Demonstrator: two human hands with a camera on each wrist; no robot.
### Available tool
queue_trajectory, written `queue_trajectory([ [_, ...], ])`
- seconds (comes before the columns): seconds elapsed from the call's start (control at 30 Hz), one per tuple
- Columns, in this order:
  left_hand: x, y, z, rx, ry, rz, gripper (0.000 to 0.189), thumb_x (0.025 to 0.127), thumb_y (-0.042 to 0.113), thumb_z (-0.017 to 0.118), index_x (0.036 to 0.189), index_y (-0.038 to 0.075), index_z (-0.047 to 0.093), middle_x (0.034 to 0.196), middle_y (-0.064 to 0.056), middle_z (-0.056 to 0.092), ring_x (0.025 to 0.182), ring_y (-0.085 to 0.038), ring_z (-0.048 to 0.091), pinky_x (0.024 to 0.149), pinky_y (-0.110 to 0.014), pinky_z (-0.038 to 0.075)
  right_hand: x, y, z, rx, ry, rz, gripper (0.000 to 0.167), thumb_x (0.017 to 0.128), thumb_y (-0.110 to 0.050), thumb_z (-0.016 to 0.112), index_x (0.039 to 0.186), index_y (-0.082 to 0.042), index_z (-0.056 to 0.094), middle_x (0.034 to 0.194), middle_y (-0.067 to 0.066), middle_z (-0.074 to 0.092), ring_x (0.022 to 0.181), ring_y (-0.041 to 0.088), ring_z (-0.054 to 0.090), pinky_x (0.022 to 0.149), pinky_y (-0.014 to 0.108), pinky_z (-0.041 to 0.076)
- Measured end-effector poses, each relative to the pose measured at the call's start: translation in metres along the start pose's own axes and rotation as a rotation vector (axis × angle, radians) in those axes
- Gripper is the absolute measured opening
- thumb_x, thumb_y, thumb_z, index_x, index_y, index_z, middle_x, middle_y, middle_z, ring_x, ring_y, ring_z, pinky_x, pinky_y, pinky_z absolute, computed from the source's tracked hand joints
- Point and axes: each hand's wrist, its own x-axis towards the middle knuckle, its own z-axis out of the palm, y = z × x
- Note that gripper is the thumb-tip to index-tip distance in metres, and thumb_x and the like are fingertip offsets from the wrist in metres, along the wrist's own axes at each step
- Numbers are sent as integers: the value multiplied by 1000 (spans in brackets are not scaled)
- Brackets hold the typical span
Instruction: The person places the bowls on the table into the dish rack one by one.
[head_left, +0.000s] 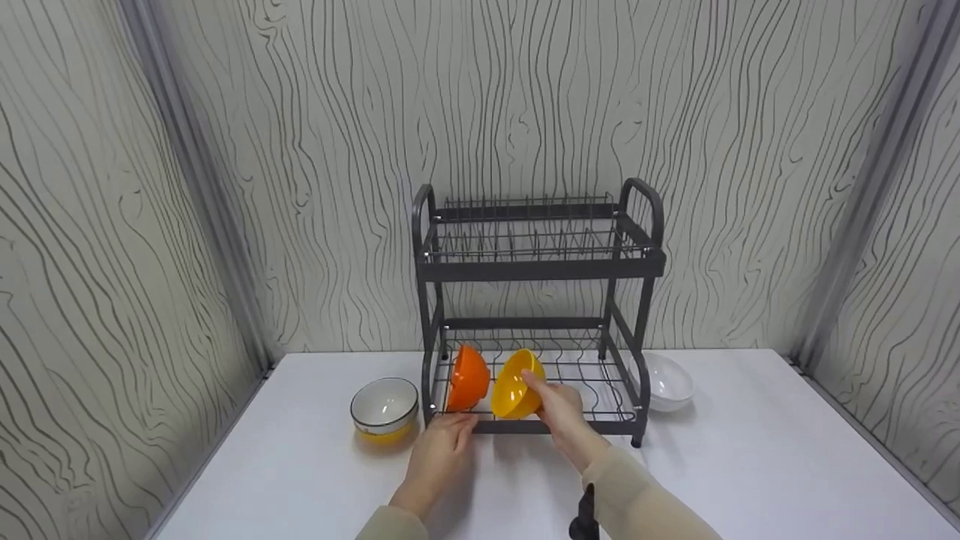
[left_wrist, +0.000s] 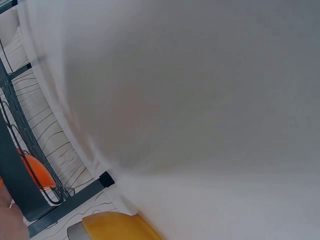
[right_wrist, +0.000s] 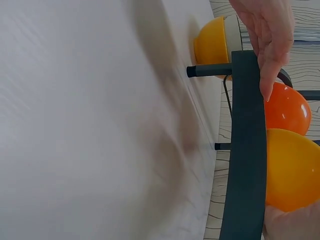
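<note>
My right hand grips a yellow bowl by its right side, thumb on the inside. The bowl is tilted on edge with its hollow facing left, over the lower tier of a dark two-tier dish rack. Just left of it, an orange bowl stands on its side in that tier. My left hand rests at the rack's front bar, its extended fingertips close to the orange bowl's lower edge. In the right wrist view the yellow bowl sits right behind that bar.
Left of the rack, a white bowl with a dark rim is stacked on a yellow one. White glossy bowls stand by the rack's right side. The upper tier has wire dividers. Wood-patterned panels enclose the white table.
</note>
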Motion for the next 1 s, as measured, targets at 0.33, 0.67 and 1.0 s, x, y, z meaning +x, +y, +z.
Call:
queue_trajectory([
  [0.33,-3,0,2,-23,-9,-8,29,95,21,45,113,13,67,114,2,67,110,-20,59,99,-41,45,0,3,13,-110,49,-37,60,84,-46,62,113,6,53,108,18,64,88,20,62,90,38,51],
  [0.67,-1,1,-2,-65,-31,-29,31,95,20,44,116,11,65,117,0,65,113,-23,57,102,-43,43,0,-7,28,-271,103,-112,67,79,-48,66,113,7,50,104,18,62,87,21,61,75,30,55],
  [1.0,1,-1,0,-60,-49,-41,30,95,23,45,115,14,66,116,1,65,111,-21,57,100,-43,44,1,-11,42,-331,142,-151,61,78,-44,69,109,6,52,95,14,60,77,19,54,65,25,49],
])
